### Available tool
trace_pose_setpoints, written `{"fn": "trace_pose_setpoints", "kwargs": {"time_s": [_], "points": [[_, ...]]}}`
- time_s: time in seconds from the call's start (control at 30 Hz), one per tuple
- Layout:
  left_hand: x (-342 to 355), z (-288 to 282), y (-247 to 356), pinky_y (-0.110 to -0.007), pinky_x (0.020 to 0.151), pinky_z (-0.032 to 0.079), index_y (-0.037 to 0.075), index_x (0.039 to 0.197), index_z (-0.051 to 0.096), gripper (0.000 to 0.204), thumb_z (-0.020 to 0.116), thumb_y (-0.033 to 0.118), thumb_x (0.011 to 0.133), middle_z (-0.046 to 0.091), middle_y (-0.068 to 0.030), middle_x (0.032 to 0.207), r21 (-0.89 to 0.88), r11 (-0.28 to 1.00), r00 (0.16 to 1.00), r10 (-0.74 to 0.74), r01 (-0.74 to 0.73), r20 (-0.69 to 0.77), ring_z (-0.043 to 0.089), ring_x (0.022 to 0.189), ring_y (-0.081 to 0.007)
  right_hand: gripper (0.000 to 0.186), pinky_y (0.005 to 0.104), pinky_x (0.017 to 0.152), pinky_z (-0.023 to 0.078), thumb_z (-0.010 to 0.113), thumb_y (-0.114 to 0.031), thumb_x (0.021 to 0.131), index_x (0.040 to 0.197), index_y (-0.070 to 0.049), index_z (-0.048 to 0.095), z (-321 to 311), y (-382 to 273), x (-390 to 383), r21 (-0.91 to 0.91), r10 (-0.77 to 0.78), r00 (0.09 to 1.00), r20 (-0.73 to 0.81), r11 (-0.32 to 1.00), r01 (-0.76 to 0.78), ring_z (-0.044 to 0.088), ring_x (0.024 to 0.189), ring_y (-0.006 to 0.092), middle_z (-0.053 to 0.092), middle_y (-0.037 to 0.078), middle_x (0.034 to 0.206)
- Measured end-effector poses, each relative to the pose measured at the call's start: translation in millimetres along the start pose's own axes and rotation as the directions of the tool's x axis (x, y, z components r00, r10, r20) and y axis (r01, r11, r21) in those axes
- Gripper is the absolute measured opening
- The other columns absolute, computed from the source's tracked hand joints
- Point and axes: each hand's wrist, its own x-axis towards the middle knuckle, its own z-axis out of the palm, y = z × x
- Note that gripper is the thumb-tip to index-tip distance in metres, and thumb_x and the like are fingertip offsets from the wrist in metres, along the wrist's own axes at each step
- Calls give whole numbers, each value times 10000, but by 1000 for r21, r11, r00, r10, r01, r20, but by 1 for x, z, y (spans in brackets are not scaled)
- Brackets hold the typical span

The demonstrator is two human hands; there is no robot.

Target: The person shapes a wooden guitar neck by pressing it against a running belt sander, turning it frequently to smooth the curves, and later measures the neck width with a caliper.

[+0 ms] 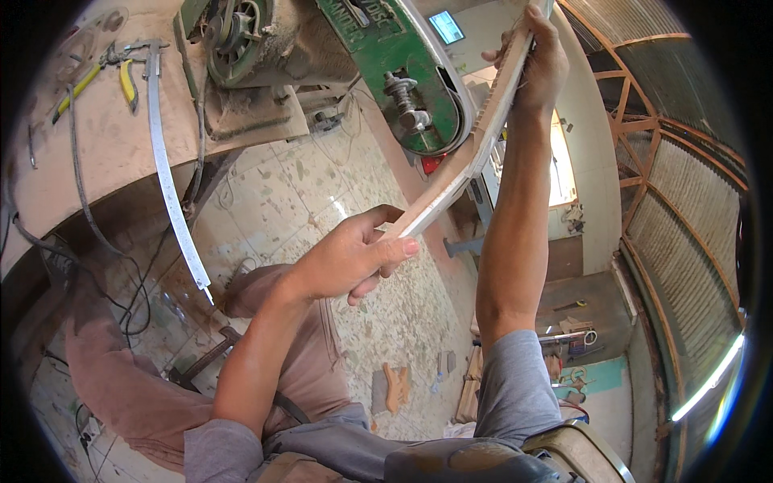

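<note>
A long, narrow, pale wooden piece [439, 193] is held slantwise between my two hands, one end low and the other high to the right. My left hand [346, 253] grips its lower end, the thumb on top and the fingers curled beneath. Up at the far end, my right hand [539, 68] is wrapped round the wood with that arm stretched out. The middle of the piece lies against the rounded nose of a green belt sander [386, 76]; whether it presses on the belt I cannot tell.
On the dusty bench [121, 161] at left lie a caliper [169, 153], whose long beam overhangs the edge, and yellow-handled pliers [127, 84]. Cables hang there. A clamp [205, 354] is near my legs. Wood scraps [394, 386] lie on the dust-strewn tiled floor [282, 201].
</note>
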Motion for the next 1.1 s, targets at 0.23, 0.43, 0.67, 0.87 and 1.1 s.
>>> {"fn": "trace_pose_setpoints", "kwargs": {"time_s": [0.23, 0.43, 0.67, 0.87, 1.1], "points": [[20, -28, 0, -207, 314, 384, -23, 1352, 504, 594, 655, 444, 1016, 600, -85, 811, -124, 985, 976, -90, 116, 198, 447, 409, -44, 575, 282, 606, 539, 770, -489, 872, 1009, 55, 646, -23, 5, 8, -434, -105, 985, -136, 900, 36, 652, 644, 135, 682, 138, 811], [22, 16, 4, -243, 354, 384, -26, 1306, 545, 617, 668, 496, 1000, 608, -51, 738, 362, 928, 980, -20, 92, -198, 499, 422, -86, 507, 337, 558, 610, 682, -418, 934, 1039, 72, 604, -60, 33, -7, -17, 224, 959, -174, 973, -230, 670, 628, 191, 638, 127, 830], [-12, 85, -67, -446, 769, 546, -9, 1318, 561, 639, 772, 443, 918, 742, -215, 933, 657, 743, 816, 301, 124, -494, 737, 875, -346, 602, 408, 685, 650, 415, -443, 1078, 1348, 91, 480, -126, 72, -94, 511, 313, 949, -24, 820, -258, 698, 697, 212, 652, 136, 917], [-31, 96, -98, -401, 908, 540, -28, 1341, 550, 641, 851, 244, 845, 730, -229, 1141, 787, 599, 707, 492, 147, -507, 712, 1046, -297, 652, 471, 909, 625, 424, -495, 1083, 1390, 78, 473, -152, 78, -163, 742, 370, 923, -108, 647, -173, 725, 911, 294, 678, 194, 1044], [-46, 109, -82, -377, 956, 533, -52, 1328, 563, 674, 882, 165, 776, 730, -199, 1165, 874, 444, 707, 552, 200, -442, 699, 1065, -252, 560, 506, 1003, 601, 562, -453, 1062, 1356, 21, 513, -165, 97, -212, 887, 446, 881, -161, 457, -69, 711, 1054, 345, 684, 203, 1085]]}}
